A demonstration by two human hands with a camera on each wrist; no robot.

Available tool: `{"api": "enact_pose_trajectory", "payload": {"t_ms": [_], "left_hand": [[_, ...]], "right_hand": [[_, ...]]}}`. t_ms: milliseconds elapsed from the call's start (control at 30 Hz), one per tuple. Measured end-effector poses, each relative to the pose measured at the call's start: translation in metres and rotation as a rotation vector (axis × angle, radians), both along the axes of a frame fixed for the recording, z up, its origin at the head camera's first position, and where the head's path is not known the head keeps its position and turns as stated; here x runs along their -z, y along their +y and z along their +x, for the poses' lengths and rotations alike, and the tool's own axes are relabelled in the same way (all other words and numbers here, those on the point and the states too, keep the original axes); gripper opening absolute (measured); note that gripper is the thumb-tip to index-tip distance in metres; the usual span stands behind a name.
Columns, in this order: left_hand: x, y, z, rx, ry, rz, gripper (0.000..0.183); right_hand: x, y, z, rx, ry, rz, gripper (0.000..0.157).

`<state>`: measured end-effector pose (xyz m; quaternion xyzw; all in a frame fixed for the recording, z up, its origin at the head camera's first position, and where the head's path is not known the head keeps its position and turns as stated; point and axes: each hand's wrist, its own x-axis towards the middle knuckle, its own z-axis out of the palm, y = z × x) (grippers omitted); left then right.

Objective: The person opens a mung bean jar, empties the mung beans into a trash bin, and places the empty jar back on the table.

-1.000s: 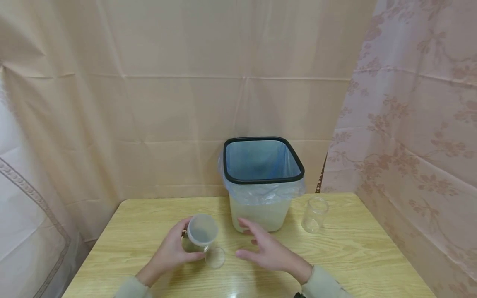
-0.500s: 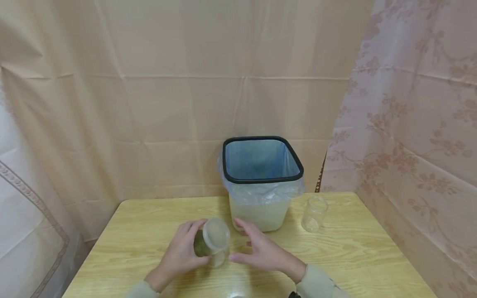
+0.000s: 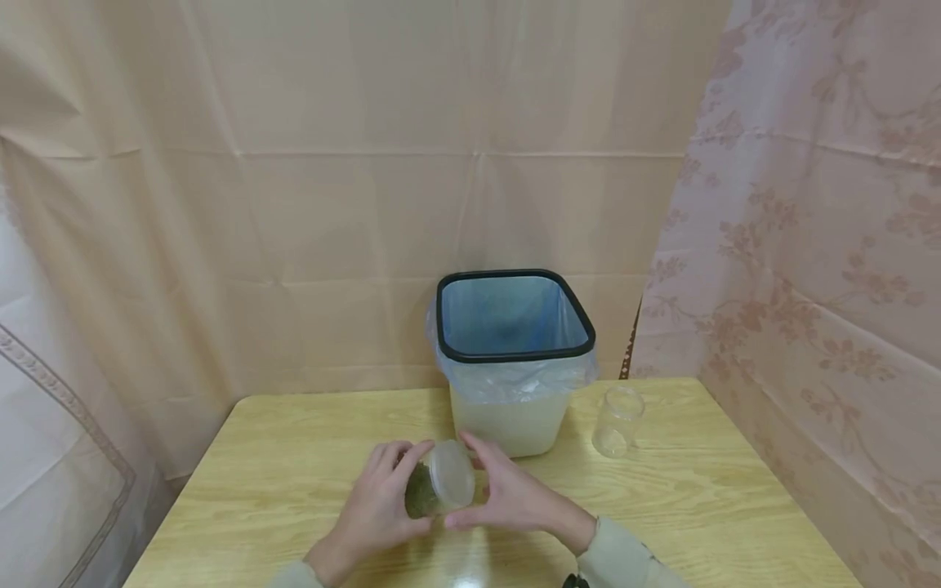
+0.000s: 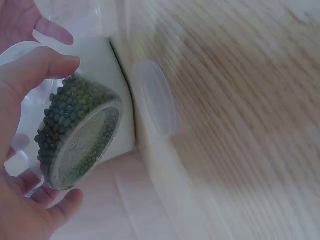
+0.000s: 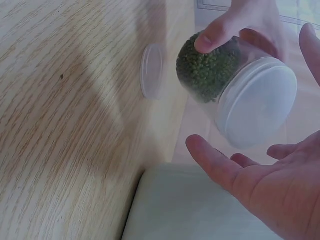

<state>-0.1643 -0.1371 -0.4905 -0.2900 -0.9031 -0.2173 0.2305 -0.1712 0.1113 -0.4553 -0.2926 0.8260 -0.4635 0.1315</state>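
My left hand (image 3: 377, 500) grips a clear jar (image 3: 421, 490) tilted over the table, its capped end towards my right hand. Dark green beans, which look like mung beans (image 5: 207, 65), fill part of it. A frosted white lid (image 5: 262, 105) covers the mouth. Around that lid my right hand (image 3: 515, 492) spreads its thumb and fingers; the right wrist view shows a gap between them and the lid. Another translucent lid (image 4: 157, 100) lies on the table below the jar. The head view hides that loose lid behind the jar and hands.
A cream waste bin (image 3: 507, 420) with a black rim and a clear bag stands behind the hands at the table's back. To its right is a clear jar (image 3: 618, 425) with no lid. Curtains (image 3: 331, 245) hang behind the wooden table (image 3: 294, 441).
My left hand has moved right with the jar and tipped it so the lid faces my right hand. My right hand has shifted slightly left, closer to the lid.
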Motion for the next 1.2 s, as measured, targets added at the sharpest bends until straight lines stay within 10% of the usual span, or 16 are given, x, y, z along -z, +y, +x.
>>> {"api": "enact_pose_trajectory", "payload": {"t_ms": [600,1200], "left_hand": [[-0.007,0.015,0.002,0.072,0.255,-0.132,0.098],[-0.01,0.018,0.009,0.077,0.185,-0.156,0.095]], "right_hand": [[-0.001,0.002,0.001,0.048,-0.091,0.035,0.108],[-0.004,0.005,0.003,0.073,-0.147,-0.038,0.088]]}}
